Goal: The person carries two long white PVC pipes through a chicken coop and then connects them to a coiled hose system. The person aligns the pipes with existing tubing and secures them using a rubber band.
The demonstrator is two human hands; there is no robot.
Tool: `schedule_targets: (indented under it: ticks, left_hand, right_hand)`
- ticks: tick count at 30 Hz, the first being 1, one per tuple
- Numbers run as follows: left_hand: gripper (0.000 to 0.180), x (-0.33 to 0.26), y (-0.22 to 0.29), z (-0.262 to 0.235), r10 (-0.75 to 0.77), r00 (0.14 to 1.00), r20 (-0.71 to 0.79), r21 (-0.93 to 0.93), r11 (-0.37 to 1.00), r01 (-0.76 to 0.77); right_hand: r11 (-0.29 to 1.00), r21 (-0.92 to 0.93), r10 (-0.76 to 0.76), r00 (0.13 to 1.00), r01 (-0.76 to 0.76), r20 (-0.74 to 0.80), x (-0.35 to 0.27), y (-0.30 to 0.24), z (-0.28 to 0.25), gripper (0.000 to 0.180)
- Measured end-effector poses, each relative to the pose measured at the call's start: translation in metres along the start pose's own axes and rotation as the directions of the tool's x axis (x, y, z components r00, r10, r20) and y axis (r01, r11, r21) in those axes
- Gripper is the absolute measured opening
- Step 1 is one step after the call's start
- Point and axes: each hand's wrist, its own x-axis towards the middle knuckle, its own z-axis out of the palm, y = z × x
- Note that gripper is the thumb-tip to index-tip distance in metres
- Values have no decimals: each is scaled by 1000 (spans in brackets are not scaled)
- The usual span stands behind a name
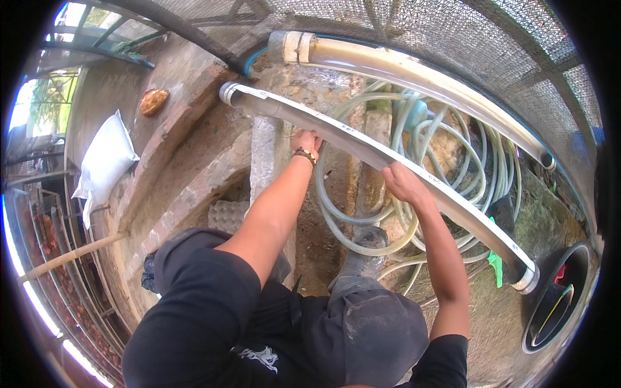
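A long white trough (359, 145), which looks like a pipe cut open lengthwise with a collar at each end, slants across the view from upper left to lower right. My left hand (306, 141), with a beaded bracelet at the wrist, grips its near edge left of the middle, some fingertips hidden. Farther right, my right hand (405, 183) is closed round the same near edge, its fingers partly hidden. Beneath and behind the trough lies a loose coil of clear hose (507, 169).
A second long trough (414, 70) rests along the mesh wall (446, 29). At the lower right stands a dark bucket (577, 275), near a green plastic piece (495, 265). Leftward are concrete ledges (184, 107), a white sack (107, 158) and a brown lump (154, 101).
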Motion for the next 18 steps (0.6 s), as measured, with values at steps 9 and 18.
schedule_targets:
  ticks: [9, 18]
  left_hand:
    - [25, 26, -8, -6, -126, 992, 30, -159, 979, 129]
    - [21, 26, 0, -11, -207, 966, 155, -121, 966, 227]
  right_hand:
    - [1000, -25, 0, 991, -3, -132, -4, -5, 4, 46]
    - [992, -6, 128, 989, -129, -70, 10, 14, 12, 50]
